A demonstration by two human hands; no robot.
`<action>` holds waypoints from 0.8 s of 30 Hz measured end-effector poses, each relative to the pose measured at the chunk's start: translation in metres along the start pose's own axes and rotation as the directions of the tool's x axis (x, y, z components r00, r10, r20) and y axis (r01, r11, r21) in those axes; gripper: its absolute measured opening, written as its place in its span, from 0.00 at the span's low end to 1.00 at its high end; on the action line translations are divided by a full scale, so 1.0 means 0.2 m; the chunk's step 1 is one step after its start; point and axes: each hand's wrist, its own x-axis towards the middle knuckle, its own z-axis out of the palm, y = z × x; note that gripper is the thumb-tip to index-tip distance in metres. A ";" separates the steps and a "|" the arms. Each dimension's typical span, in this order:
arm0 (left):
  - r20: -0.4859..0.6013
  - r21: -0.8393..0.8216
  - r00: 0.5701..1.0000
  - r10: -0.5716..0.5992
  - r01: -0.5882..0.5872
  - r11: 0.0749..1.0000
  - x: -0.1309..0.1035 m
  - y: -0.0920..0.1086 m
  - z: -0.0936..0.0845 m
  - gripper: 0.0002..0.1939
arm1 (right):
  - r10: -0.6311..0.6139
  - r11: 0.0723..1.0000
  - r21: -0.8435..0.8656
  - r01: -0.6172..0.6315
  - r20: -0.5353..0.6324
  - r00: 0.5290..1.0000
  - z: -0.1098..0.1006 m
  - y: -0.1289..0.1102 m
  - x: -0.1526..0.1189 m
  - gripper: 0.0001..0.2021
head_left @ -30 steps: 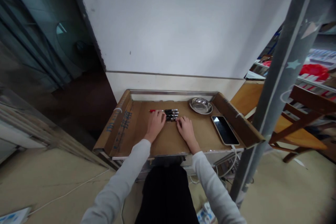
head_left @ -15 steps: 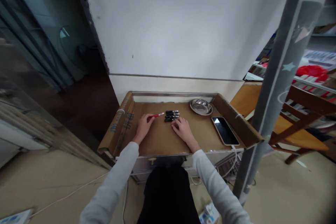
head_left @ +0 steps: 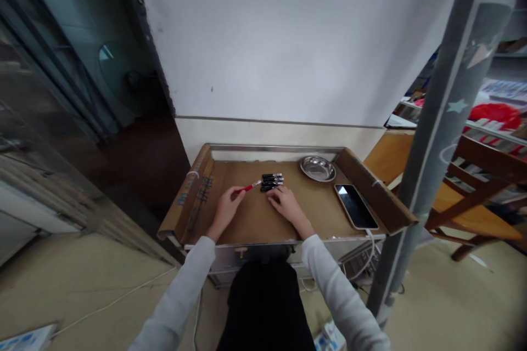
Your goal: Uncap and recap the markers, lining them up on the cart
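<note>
In the head view my left hand (head_left: 227, 208) is closed on a slim red pen (head_left: 249, 187), pinched near its left end. The pen's light tip points right and slightly away from me, towards several black pens (head_left: 272, 176) lying in a stack of rows with light bands at their right ends. My right hand (head_left: 286, 204) lies just in front of the nearest black pen, fingers loosely bent and a little apart. Its fingertips are at that pen's edge; whether they press on it is hard to tell.
Brown cardboard (head_left: 247, 225) covers the small table, with raised flaps at both sides. A round steel dish (head_left: 318, 168) stands at the back right. A phone (head_left: 356, 207) with a white cable lies at the right. A grey post (head_left: 428, 120) and wooden chair (head_left: 461, 186) stand beyond.
My left hand has drawn slightly towards me, and the red pen now slants more, its tip pointing up towards the black pens. My right hand stays almost in place. The view has shifted slightly.
</note>
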 end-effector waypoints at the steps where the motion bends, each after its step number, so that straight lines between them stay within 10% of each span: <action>1: 0.009 -0.006 1.000 0.005 -0.005 1.000 0.00 0.01 0.00 0.15 | -0.005 1.000 -0.014 0.005 0.008 1.000 0.00 -0.01 0.01 0.08; 13: -0.002 0.006 1.000 0.009 -0.009 1.000 -0.02 0.01 -0.02 0.13 | 0.050 0.983 -0.174 -0.054 -0.024 0.998 0.00 -0.03 0.04 0.10; 18: 0.042 -0.001 0.997 0.061 -0.061 0.998 -0.02 0.01 -0.02 0.14 | 0.220 0.955 0.239 -0.174 -0.182 0.958 0.01 -0.04 0.04 0.09; 24: 0.118 0.040 0.976 0.184 -0.190 0.981 0.03 0.09 0.05 0.14 | 0.460 0.196 0.939 -0.283 0.167 0.872 0.02 -0.11 0.07 0.18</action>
